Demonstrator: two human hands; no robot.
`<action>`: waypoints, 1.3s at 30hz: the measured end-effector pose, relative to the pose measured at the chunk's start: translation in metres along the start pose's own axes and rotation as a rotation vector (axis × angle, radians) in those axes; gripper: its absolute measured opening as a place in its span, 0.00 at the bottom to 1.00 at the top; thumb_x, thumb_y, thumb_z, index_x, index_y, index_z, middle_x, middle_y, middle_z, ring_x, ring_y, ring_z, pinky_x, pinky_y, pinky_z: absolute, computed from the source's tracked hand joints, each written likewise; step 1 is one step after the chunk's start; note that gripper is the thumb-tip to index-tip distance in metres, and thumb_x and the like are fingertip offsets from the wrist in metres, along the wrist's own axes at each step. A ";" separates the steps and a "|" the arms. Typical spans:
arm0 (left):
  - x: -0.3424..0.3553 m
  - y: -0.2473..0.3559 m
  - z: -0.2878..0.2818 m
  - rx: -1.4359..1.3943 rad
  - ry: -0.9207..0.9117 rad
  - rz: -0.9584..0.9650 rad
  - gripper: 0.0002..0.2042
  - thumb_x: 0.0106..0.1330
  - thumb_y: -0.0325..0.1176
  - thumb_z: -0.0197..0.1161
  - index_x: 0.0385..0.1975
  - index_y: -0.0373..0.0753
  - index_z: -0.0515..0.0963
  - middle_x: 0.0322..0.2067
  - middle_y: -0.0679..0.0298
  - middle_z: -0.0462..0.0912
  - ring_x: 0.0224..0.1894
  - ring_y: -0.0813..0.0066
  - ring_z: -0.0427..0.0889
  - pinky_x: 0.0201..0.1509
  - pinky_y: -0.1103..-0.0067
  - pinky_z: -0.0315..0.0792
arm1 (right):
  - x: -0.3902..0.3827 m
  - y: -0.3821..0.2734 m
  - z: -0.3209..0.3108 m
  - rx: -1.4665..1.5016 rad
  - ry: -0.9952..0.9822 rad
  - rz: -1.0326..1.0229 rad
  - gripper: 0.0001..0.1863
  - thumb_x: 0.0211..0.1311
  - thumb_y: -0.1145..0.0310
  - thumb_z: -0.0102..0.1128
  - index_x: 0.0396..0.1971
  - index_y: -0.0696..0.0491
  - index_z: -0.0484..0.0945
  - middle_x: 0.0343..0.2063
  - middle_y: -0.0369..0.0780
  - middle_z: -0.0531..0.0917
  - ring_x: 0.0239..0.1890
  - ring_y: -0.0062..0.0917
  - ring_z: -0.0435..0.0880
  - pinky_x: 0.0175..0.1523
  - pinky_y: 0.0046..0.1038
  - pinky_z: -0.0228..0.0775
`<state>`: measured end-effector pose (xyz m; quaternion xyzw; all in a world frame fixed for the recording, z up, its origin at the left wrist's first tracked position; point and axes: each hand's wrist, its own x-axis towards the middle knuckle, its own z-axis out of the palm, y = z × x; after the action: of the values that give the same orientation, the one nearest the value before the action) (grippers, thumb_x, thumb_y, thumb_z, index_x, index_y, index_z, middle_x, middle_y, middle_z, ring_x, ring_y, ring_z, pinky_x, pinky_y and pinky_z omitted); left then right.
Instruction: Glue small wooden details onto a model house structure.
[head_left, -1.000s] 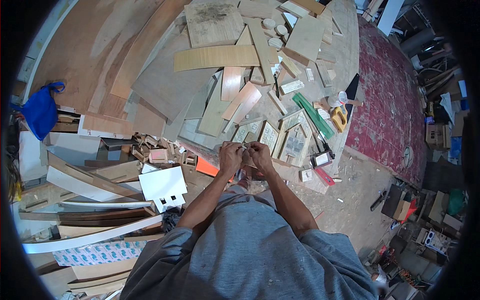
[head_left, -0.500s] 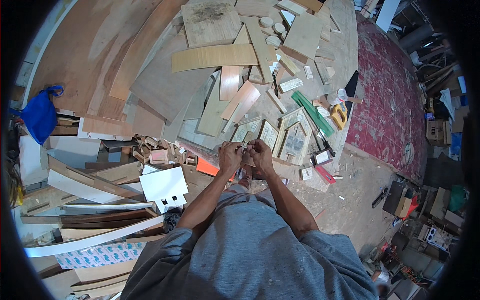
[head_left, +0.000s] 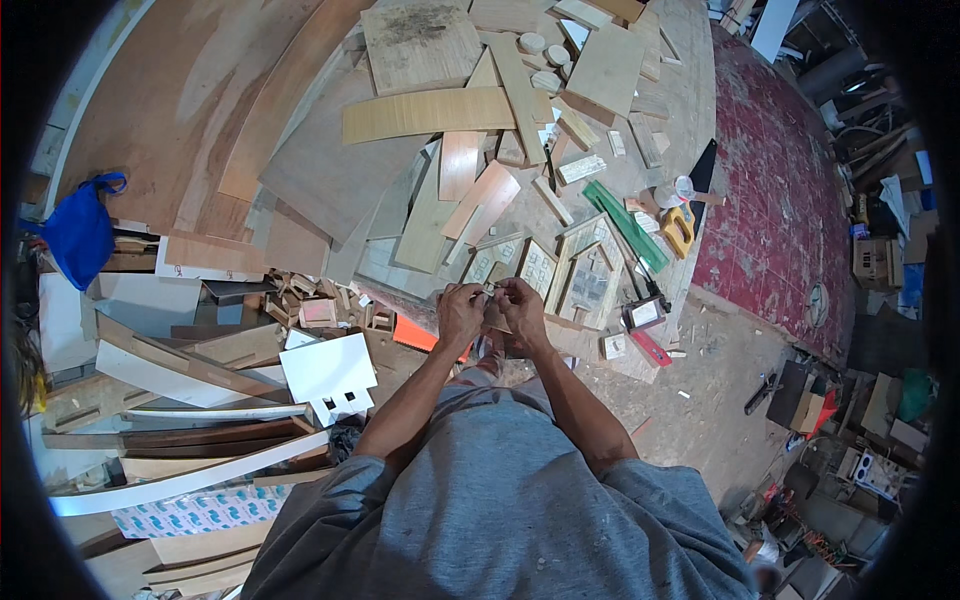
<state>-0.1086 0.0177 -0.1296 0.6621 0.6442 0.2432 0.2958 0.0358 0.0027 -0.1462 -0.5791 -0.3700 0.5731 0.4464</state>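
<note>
My left hand (head_left: 460,315) and my right hand (head_left: 522,312) are close together in front of my body, at the near edge of the workbench. The fingers of both are closed in a pinch around something small, too tiny to name. Just beyond them lie flat wooden house-shaped panels: one with pale window shapes (head_left: 537,268) and a larger framed one (head_left: 587,278) to the right. Another panel (head_left: 485,265) is partly covered by my fingers.
Thin boards and offcuts crowd the bench, with a yellow curved strip (head_left: 430,113) across them. A green strip (head_left: 625,228) and a handsaw with a yellow handle (head_left: 679,231) lie to the right. Long planks (head_left: 190,490) are stacked at left, below a blue bag (head_left: 80,230).
</note>
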 end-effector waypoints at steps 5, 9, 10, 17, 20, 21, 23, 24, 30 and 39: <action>0.000 -0.005 0.001 -0.037 0.006 -0.003 0.10 0.54 0.31 0.68 0.36 0.39 0.84 0.33 0.57 0.84 0.41 0.60 0.80 0.47 0.68 0.71 | 0.000 -0.001 0.001 -0.052 0.006 -0.016 0.10 0.63 0.78 0.57 0.45 0.59 0.75 0.32 0.33 0.80 0.33 0.15 0.76 0.36 0.17 0.68; -0.003 0.003 0.000 -0.001 -0.002 -0.043 0.12 0.53 0.34 0.70 0.37 0.40 0.83 0.36 0.58 0.84 0.43 0.61 0.79 0.51 0.68 0.69 | 0.001 0.002 -0.002 -0.006 -0.008 -0.001 0.11 0.63 0.78 0.56 0.45 0.59 0.74 0.32 0.34 0.80 0.34 0.15 0.76 0.36 0.18 0.69; -0.003 0.006 0.000 0.018 0.013 -0.029 0.13 0.53 0.35 0.70 0.37 0.40 0.83 0.37 0.59 0.84 0.45 0.62 0.78 0.53 0.68 0.67 | 0.001 0.003 -0.003 0.002 -0.009 0.004 0.11 0.63 0.78 0.56 0.45 0.60 0.74 0.32 0.34 0.80 0.34 0.15 0.77 0.37 0.18 0.70; -0.003 0.012 -0.002 0.024 -0.016 -0.080 0.14 0.52 0.37 0.71 0.37 0.40 0.83 0.40 0.60 0.84 0.48 0.62 0.77 0.56 0.65 0.65 | 0.003 0.000 -0.002 -0.117 -0.003 -0.049 0.13 0.60 0.80 0.56 0.46 0.60 0.76 0.35 0.43 0.85 0.37 0.25 0.84 0.43 0.25 0.75; -0.004 0.011 -0.001 0.043 -0.013 -0.085 0.13 0.53 0.37 0.70 0.37 0.41 0.83 0.40 0.60 0.84 0.48 0.61 0.77 0.55 0.65 0.66 | 0.001 -0.008 -0.002 -0.253 -0.017 -0.088 0.14 0.60 0.78 0.56 0.47 0.59 0.76 0.36 0.46 0.85 0.37 0.30 0.85 0.44 0.27 0.76; -0.004 0.011 0.000 0.047 -0.006 -0.082 0.13 0.53 0.37 0.70 0.38 0.41 0.83 0.39 0.60 0.84 0.48 0.61 0.77 0.54 0.65 0.66 | 0.002 -0.009 -0.002 -0.303 -0.020 -0.089 0.14 0.60 0.76 0.57 0.47 0.59 0.76 0.37 0.47 0.85 0.37 0.32 0.85 0.44 0.28 0.76; -0.003 0.012 0.002 0.051 -0.001 -0.076 0.13 0.53 0.36 0.70 0.38 0.41 0.83 0.39 0.59 0.84 0.48 0.60 0.77 0.53 0.64 0.67 | 0.001 -0.011 -0.002 -0.352 -0.017 -0.091 0.15 0.60 0.75 0.57 0.47 0.59 0.75 0.37 0.47 0.85 0.38 0.33 0.86 0.45 0.29 0.76; -0.004 0.012 0.003 0.055 0.029 -0.062 0.13 0.53 0.35 0.69 0.38 0.40 0.82 0.37 0.60 0.84 0.46 0.60 0.78 0.52 0.65 0.67 | 0.002 -0.012 -0.001 -0.325 -0.025 -0.067 0.15 0.60 0.73 0.58 0.47 0.59 0.75 0.38 0.47 0.85 0.38 0.34 0.86 0.45 0.30 0.77; -0.005 0.007 0.007 0.034 0.092 -0.037 0.12 0.53 0.33 0.69 0.37 0.40 0.81 0.36 0.60 0.83 0.44 0.59 0.78 0.50 0.65 0.68 | 0.003 -0.017 0.002 -0.352 -0.021 -0.074 0.16 0.59 0.73 0.59 0.47 0.59 0.76 0.38 0.47 0.85 0.37 0.35 0.86 0.43 0.32 0.77; -0.005 0.014 0.002 0.091 0.156 0.071 0.12 0.51 0.30 0.69 0.37 0.41 0.78 0.42 0.65 0.81 0.49 0.61 0.75 0.53 0.66 0.66 | 0.016 0.010 0.001 -0.154 -0.013 -0.016 0.14 0.58 0.71 0.62 0.43 0.61 0.78 0.35 0.45 0.84 0.35 0.27 0.84 0.42 0.27 0.75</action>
<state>-0.0972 0.0128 -0.1211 0.6764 0.6517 0.2748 0.2055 0.0352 0.0149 -0.1608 -0.6049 -0.4204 0.5434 0.4027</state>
